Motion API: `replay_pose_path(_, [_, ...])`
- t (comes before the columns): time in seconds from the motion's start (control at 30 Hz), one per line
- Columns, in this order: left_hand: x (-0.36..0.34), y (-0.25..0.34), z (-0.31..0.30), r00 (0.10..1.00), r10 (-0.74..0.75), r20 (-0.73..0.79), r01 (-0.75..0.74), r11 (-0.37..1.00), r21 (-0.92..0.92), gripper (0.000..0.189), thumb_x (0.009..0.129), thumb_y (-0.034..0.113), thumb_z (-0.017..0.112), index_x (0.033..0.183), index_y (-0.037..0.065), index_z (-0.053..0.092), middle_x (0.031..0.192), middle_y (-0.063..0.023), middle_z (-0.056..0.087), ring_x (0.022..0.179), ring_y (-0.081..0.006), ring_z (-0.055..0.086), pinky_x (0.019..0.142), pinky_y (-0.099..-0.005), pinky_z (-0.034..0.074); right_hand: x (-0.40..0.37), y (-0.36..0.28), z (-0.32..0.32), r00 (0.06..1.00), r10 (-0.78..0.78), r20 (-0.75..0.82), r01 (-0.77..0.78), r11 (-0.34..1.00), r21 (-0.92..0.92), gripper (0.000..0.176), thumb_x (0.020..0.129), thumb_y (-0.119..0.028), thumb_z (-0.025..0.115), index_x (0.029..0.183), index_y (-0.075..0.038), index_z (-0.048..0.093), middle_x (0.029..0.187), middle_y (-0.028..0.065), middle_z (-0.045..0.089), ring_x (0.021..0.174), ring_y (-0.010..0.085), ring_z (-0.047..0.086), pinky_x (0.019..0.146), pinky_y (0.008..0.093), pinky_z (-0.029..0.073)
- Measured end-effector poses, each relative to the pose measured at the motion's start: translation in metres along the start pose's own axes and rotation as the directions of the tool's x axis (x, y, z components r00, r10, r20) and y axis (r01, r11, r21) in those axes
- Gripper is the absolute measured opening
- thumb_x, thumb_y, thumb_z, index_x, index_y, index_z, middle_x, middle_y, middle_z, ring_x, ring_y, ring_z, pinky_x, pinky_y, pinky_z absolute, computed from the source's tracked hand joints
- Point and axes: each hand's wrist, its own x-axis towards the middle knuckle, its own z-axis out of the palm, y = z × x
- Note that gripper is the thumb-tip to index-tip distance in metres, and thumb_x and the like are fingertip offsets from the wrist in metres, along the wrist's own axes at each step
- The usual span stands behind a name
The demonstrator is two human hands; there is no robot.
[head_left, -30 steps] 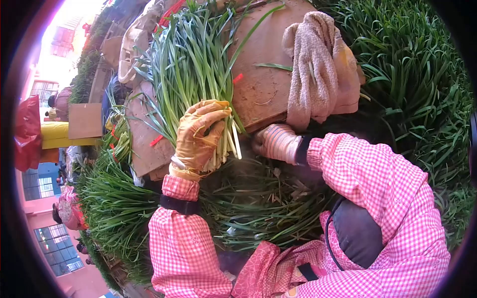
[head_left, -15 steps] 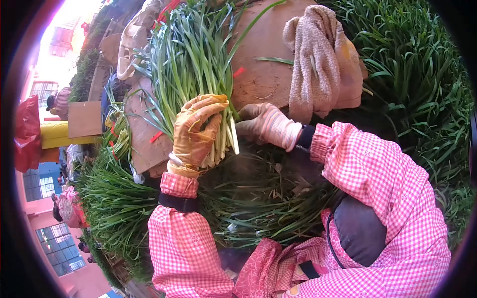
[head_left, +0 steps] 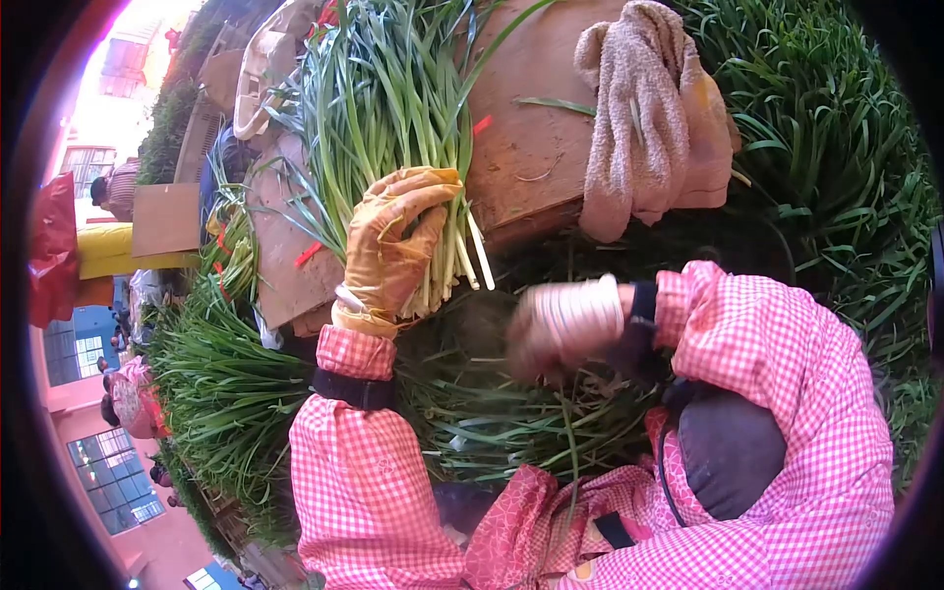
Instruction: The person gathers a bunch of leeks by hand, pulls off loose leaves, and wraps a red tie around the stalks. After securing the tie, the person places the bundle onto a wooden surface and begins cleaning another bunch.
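Observation:
My left hand (head_left: 393,241), in a yellow rubber glove, is closed around a bundle of long green garlic-chive-like stalks (head_left: 379,98). The pale cut ends stick out below the fingers, and one white stem (head_left: 479,251) stands out at the side. My right hand (head_left: 565,324), in a striped knit glove, is lower and to the right, apart from the bundle and smeared by motion. Just below it a thin green stalk (head_left: 570,433) shows; whether the fingers hold it I cannot make out.
A brown board (head_left: 531,118) carries the bundle, and a beige towel (head_left: 644,118) hangs over its right edge. Red ties (head_left: 482,125) lie on it. Loose leaves (head_left: 521,428) lie below, with heaped greens (head_left: 836,128) on the right and more greens (head_left: 221,393) on the left.
My right hand has moved away from the bundle, down and to the right. A thin stalk now shows beneath it. My left hand keeps its hold on the bundle.

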Motion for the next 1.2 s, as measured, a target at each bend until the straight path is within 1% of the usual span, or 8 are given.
replay_pose_path(0.07, [0.000,-0.001,0.003,1.000,0.023,-0.002,-0.023,1.000,-0.018,0.020,0.077,0.000,0.064,0.097,0.004,0.065,0.104,-0.0089,0.066,0.104,-0.0237,0.059,0.094,-0.0349,0.042,0.005,-0.016,-0.034,0.651,0.650,-0.393,-0.610,0.756,0.239,0.022,0.083,-0.026,0.060,0.085,-0.004,0.065,0.064,0.0037,0.061,0.049,0.0127,0.054,0.044,0.0289,0.043])
replay_pose_path(0.1, [0.002,0.004,0.004,0.999,0.006,-0.049,-0.007,1.000,-0.030,0.022,0.071,-0.001,0.068,0.092,0.006,0.067,0.100,-0.0071,0.067,0.099,-0.0216,0.062,0.092,-0.0328,0.043,0.016,-0.035,-0.045,0.377,0.841,-0.387,-0.569,0.541,0.619,0.022,0.085,-0.027,0.060,0.083,-0.006,0.067,0.062,0.0026,0.060,0.046,0.0105,0.052,0.041,0.0241,0.040])
replay_pose_path(0.13, [0.004,0.004,0.005,0.999,0.009,-0.052,-0.011,0.999,-0.041,0.023,0.070,0.000,0.069,0.092,0.006,0.067,0.100,-0.0071,0.067,0.099,-0.0216,0.061,0.092,-0.0329,0.043,0.017,-0.039,-0.049,0.336,0.874,-0.352,-0.479,0.480,0.735,0.024,0.087,-0.030,0.058,0.083,-0.008,0.067,0.063,0.0010,0.059,0.046,0.0080,0.051,0.040,0.0208,0.037])
replay_pose_path(0.3, [0.000,0.001,0.002,1.000,0.013,0.008,-0.013,1.000,-0.015,0.023,0.075,0.003,0.068,0.098,0.005,0.065,0.108,-0.0086,0.065,0.107,-0.0242,0.057,0.095,-0.0356,0.041,0.047,-0.024,-0.034,0.276,0.906,-0.320,-0.073,0.352,0.933,0.018,0.084,-0.027,0.065,0.082,-0.009,0.067,0.062,0.0016,0.060,0.043,0.0099,0.050,0.039,0.0218,0.037])
replay_pose_path(0.73, [0.000,-0.001,0.006,0.998,0.025,-0.052,-0.026,0.999,-0.023,0.030,0.067,-0.001,0.071,0.096,0.007,0.067,0.100,-0.0073,0.067,0.099,-0.0227,0.061,0.093,-0.0332,0.043,0.039,-0.014,-0.031,0.260,0.914,-0.311,-0.226,0.370,0.901,0.024,0.081,-0.033,0.064,0.080,-0.009,0.067,0.066,0.0039,0.063,0.043,0.0131,0.053,0.039,0.0245,0.038])
replay_pose_path(0.93, [-0.001,0.018,0.002,0.985,-0.030,0.170,-0.003,0.982,0.189,0.060,0.061,0.030,0.081,0.114,0.011,0.061,0.121,-0.0105,0.057,0.117,-0.0281,0.048,0.101,-0.0402,0.035,0.040,-0.018,-0.030,0.276,0.836,-0.474,-0.101,0.516,0.851,0.024,0.085,-0.032,0.063,0.085,-0.008,0.066,0.067,0.0037,0.062,0.047,0.0122,0.051,0.041,0.0244,0.037])
replay_pose_path(0.97, [-0.001,0.023,0.001,0.957,-0.069,0.280,0.002,0.973,0.232,0.079,0.054,0.048,0.080,0.123,0.016,0.057,0.131,-0.0110,0.048,0.126,-0.0297,0.039,0.106,-0.0428,0.026,0.049,-0.016,-0.026,0.236,0.769,-0.593,0.091,0.591,0.802,0.022,0.086,-0.029,0.062,0.085,-0.008,0.065,0.067,0.0030,0.061,0.049,0.0108,0.050,0.042,0.0239,0.036])
replay_pose_path(1.2, [-0.009,0.016,0.003,0.940,-0.058,0.336,-0.066,0.936,0.346,0.066,0.067,0.049,0.070,0.123,0.017,0.057,0.139,-0.0109,0.040,0.133,-0.0314,0.028,0.111,-0.0431,0.015,0.036,-0.011,-0.034,0.350,0.797,-0.491,-0.185,0.573,0.798,0.021,0.085,-0.027,0.063,0.086,-0.006,0.065,0.065,0.0011,0.059,0.051,0.0082,0.050,0.046,0.0233,0.039])
